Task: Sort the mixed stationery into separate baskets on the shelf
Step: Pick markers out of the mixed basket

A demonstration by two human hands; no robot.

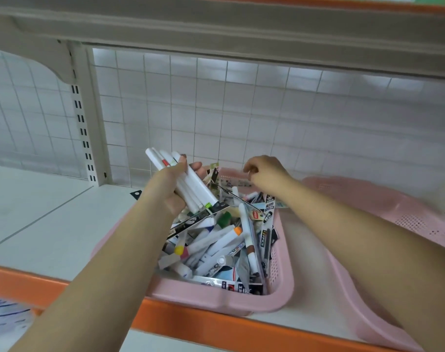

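My left hand point(171, 189) grips a bundle of white markers point(199, 187) over the pink basket's point(216, 298) far-left corner, their length running far-left to near-right; my right hand point(264, 174) hovers curled at the far rim, and I cannot tell if it holds anything

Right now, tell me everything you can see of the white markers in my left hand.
The white markers are four or five slim smooth barrels, plastic by the look, bunched side by side. One shows a red band near its upper end, another a green tip at its lower end. Your left hand grips them mid-length, thumb across the top. They tilt up and away leftward, lower ends above the pile in the pink basket.
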